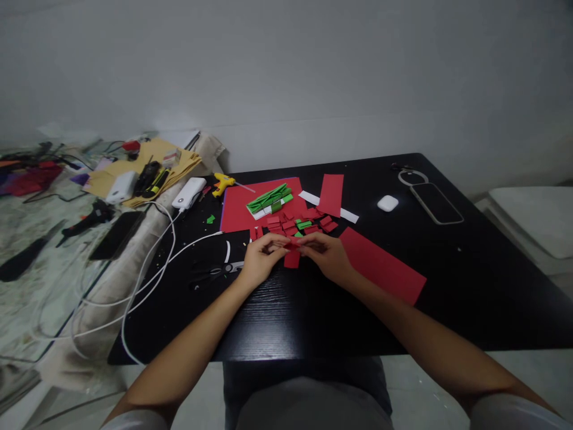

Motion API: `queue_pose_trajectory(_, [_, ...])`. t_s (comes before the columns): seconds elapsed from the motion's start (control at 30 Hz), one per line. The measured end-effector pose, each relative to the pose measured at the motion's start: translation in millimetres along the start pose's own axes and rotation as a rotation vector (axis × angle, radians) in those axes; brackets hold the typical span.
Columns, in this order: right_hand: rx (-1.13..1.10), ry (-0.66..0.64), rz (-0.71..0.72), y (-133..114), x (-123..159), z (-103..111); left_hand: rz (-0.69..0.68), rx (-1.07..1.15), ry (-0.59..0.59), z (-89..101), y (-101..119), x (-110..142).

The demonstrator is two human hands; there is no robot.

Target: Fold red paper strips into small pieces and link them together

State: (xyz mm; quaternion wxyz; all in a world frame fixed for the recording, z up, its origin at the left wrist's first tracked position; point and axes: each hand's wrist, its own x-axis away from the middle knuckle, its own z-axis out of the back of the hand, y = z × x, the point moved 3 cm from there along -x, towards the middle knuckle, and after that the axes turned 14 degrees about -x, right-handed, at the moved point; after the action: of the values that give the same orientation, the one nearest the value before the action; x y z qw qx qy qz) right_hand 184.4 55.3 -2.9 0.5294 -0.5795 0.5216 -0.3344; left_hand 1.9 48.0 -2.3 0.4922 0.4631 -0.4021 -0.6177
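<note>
Between my hands is a small red paper strip (292,258), its lower part hanging below my fingertips. My left hand (264,258) pinches it from the left, and my right hand (326,255) pinches it from the right. Just beyond my fingers lies a loose pile of folded red paper pieces (286,224) with a few green folded pieces (304,225) among them. Behind the pile, a bundle of green folded paper (271,198) rests on red sheets (237,209). A larger red paper sheet (385,266) lies beside my right wrist.
Scissors (219,272) lie left of my left hand. Behind are a yellow glue gun (222,184) and a white power bank (190,193) with trailing cables (168,263). At right sit a white earbud case (387,203) and a phone (436,203) on the black table (474,286).
</note>
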Motion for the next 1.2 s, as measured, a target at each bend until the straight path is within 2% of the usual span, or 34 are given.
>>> queue_pose_trajectory(0.17, [0.037,0.022,0.003,1.2,-0.3,0.7,0.058,0.042,-0.023,-1.7,1.6,-1.5])
queue_pose_trajectory(0.6, [-0.010,0.022,-0.025,6.4,0.5,-0.6,-0.036,-0.188,0.116,0.1,9.0,4.3])
queue_pose_trajectory(0.73, [-0.006,0.023,-0.041,6.3,0.7,0.0,-0.041,-0.157,0.105,-1.3,4.9,4.4])
queue_pose_trajectory(0.93, [-0.039,-0.008,-0.030,3.8,0.8,-2.0,-0.059,-0.093,0.018,-2.9,-1.4,3.2])
queue_pose_trajectory(1.2, [-0.011,0.004,-0.015,4.3,1.5,-1.6,-0.020,-0.064,0.055,-3.2,1.7,3.1])
